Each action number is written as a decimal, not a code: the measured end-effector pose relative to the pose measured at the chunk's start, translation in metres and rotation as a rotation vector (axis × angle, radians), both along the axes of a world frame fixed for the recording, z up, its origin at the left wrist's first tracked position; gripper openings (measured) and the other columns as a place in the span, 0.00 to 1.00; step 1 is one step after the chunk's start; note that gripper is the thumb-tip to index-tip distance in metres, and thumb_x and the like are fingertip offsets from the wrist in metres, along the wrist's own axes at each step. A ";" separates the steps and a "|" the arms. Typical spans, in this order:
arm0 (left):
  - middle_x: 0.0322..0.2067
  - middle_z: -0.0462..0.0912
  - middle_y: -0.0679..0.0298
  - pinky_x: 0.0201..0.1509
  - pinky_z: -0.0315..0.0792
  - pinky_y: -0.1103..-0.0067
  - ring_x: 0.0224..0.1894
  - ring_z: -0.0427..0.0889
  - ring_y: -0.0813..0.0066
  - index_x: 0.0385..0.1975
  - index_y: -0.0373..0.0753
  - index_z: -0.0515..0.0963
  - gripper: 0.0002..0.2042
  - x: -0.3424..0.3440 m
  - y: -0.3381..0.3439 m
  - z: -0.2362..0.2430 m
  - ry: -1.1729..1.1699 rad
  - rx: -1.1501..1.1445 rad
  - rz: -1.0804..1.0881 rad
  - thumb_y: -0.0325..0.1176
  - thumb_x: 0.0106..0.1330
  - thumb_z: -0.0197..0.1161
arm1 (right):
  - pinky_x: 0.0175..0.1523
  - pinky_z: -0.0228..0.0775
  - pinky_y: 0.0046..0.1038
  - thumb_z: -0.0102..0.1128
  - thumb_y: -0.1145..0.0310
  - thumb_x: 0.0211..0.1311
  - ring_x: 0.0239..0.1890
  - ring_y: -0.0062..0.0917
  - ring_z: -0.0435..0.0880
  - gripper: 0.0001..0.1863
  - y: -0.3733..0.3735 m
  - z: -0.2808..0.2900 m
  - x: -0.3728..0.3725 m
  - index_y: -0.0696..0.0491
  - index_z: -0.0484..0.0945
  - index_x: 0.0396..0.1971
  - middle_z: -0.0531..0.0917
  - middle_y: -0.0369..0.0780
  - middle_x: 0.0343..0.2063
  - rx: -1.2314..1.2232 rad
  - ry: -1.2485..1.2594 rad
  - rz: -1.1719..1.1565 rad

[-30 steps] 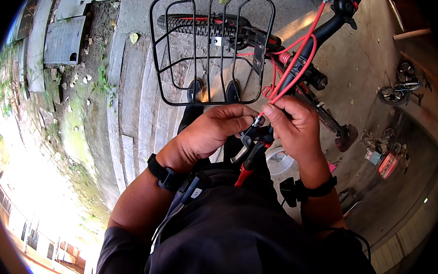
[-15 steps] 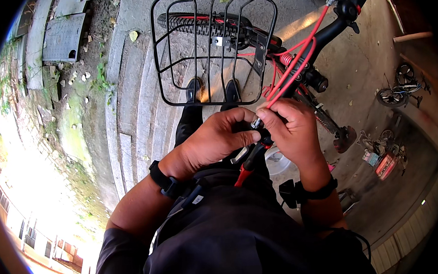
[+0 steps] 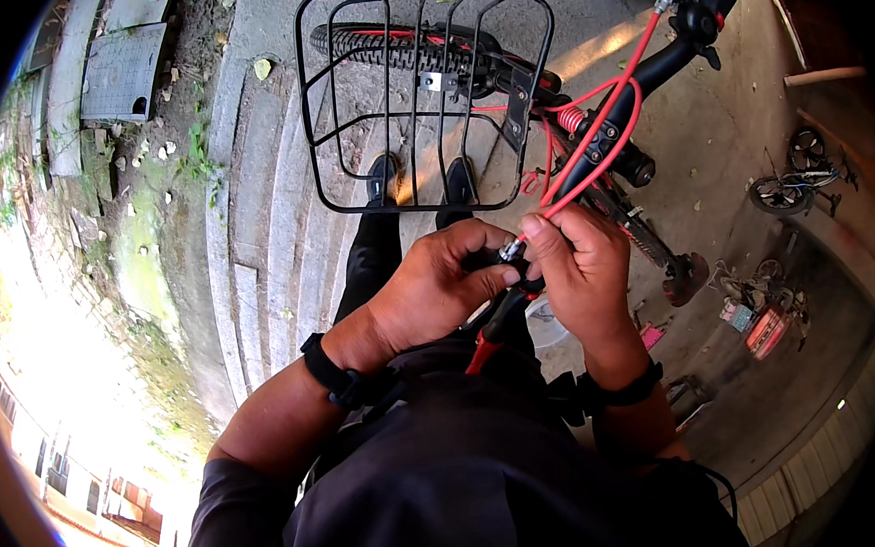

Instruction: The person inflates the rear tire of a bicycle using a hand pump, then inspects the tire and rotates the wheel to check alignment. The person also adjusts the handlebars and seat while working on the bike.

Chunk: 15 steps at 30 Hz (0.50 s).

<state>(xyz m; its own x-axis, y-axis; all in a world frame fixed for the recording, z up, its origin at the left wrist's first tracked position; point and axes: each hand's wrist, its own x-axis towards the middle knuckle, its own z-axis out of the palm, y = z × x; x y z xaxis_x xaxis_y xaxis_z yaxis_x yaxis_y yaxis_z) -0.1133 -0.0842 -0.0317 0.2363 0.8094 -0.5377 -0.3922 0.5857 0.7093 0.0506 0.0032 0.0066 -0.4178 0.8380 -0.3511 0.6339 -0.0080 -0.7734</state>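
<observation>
A bicycle's black handlebar [image 3: 658, 71] crosses in front of me, its near end showing a red-tipped grip [image 3: 481, 355] close to my body. My left hand [image 3: 438, 285] has thumb and forefinger pinched on a small silver cable adjuster [image 3: 511, 251] at the near brake lever. Just beside it, my right hand [image 3: 585, 264] pinches the red cable housing [image 3: 637, 106] between thumb and forefinger, where it meets the adjuster. From there the housing loops away along the handlebar. My fingers partly hide the lever and the cable's end.
A black wire basket [image 3: 419, 209] sits ahead over the knobbly front tyre [image 3: 374, 47]. My shoes [image 3: 460, 180] stand on paving below it. At right are a small parked bicycle [image 3: 788, 192] and a red box-like thing [image 3: 767, 332]. A grey panel [image 3: 123, 72] lies far left.
My right fingers have slid slightly up the red housing, showing more of the silver adjuster. The housing's loop bows out wider to the right. My left hand stays pinched at the adjuster.
</observation>
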 end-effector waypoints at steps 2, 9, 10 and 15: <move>0.39 0.82 0.62 0.48 0.76 0.79 0.43 0.81 0.78 0.46 0.32 0.80 0.10 0.001 -0.002 -0.005 0.034 0.028 -0.002 0.24 0.68 0.69 | 0.31 0.70 0.37 0.64 0.67 0.68 0.25 0.41 0.80 0.10 0.002 0.001 -0.003 0.56 0.80 0.27 0.81 0.43 0.22 0.031 -0.004 0.019; 0.39 0.80 0.61 0.48 0.75 0.78 0.42 0.80 0.77 0.46 0.32 0.80 0.10 0.002 -0.003 -0.004 0.056 0.107 0.033 0.24 0.67 0.70 | 0.31 0.70 0.36 0.64 0.69 0.68 0.25 0.41 0.80 0.11 0.010 0.005 -0.010 0.58 0.80 0.26 0.81 0.44 0.21 0.154 0.024 0.103; 0.39 0.80 0.61 0.47 0.75 0.78 0.42 0.80 0.77 0.46 0.32 0.80 0.10 0.002 -0.003 -0.003 0.056 0.103 0.023 0.24 0.67 0.70 | 0.30 0.69 0.36 0.64 0.69 0.68 0.24 0.40 0.80 0.11 0.009 0.006 -0.008 0.58 0.80 0.26 0.80 0.44 0.21 0.125 0.032 0.067; 0.38 0.80 0.62 0.46 0.75 0.79 0.41 0.79 0.77 0.46 0.32 0.80 0.10 -0.001 0.001 0.000 0.044 0.087 0.011 0.24 0.67 0.70 | 0.29 0.68 0.33 0.64 0.70 0.67 0.22 0.37 0.79 0.10 0.008 0.007 -0.001 0.59 0.81 0.26 0.79 0.43 0.19 -0.036 0.021 -0.056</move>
<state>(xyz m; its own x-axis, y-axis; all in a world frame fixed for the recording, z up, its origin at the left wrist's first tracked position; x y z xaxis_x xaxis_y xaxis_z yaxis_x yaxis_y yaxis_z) -0.1140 -0.0827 -0.0318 0.2047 0.8560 -0.4746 -0.3654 0.5167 0.7743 0.0493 0.0109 0.0140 -0.3783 0.8473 -0.3728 0.6154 -0.0706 -0.7850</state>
